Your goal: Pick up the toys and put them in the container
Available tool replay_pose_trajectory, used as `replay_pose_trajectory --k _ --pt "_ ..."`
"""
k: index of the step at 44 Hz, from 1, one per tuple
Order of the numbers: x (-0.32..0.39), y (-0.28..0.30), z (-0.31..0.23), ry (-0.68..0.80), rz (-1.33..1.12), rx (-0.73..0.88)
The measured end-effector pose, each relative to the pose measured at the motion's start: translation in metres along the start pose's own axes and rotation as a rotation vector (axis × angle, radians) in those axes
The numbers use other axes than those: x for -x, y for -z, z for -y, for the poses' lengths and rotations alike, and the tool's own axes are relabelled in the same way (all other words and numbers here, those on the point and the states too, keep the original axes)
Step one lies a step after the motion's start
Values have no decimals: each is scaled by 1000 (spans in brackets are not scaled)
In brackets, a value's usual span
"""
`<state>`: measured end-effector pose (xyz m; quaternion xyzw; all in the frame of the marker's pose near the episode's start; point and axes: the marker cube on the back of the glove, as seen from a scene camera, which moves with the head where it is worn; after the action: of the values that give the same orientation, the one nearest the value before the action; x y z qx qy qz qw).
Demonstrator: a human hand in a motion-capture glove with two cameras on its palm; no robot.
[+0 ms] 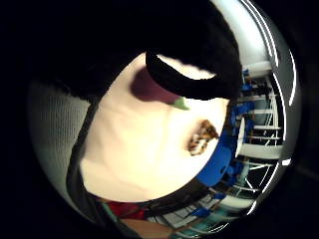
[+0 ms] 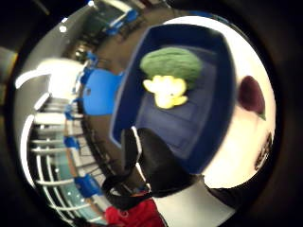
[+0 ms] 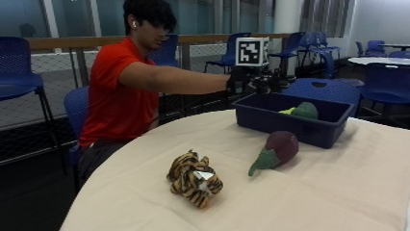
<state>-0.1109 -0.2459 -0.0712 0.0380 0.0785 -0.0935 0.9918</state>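
Toys: two in bin (image 3: 256, 118); eggplant (image 3: 278, 148), tiger (image 3: 194, 178) beside bin on table. My hand (image 3: 247, 82) over bin, fingers can't tell. Next: reach eggplant.

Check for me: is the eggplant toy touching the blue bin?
Apart. The outside view shows bare tablecloth between the eggplant toy and the blue bin.

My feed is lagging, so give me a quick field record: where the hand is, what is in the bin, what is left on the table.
hand: gloved right hand above the blue bin, nothing seen in it; fingers not readable
in bin: green plush, yellow plush
on table: eggplant plush beside the bin, tiger plush nearer the table edge
left to store: eggplant, tiger
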Motion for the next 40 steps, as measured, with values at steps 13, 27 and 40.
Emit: replay_pose_trajectory --k 13,27,40 --pt "-159 -29 -54 -276 5 80" --pt "-266 -81 -98 -458 50 157" --pt "-312 -127 -110 -500 41 293"
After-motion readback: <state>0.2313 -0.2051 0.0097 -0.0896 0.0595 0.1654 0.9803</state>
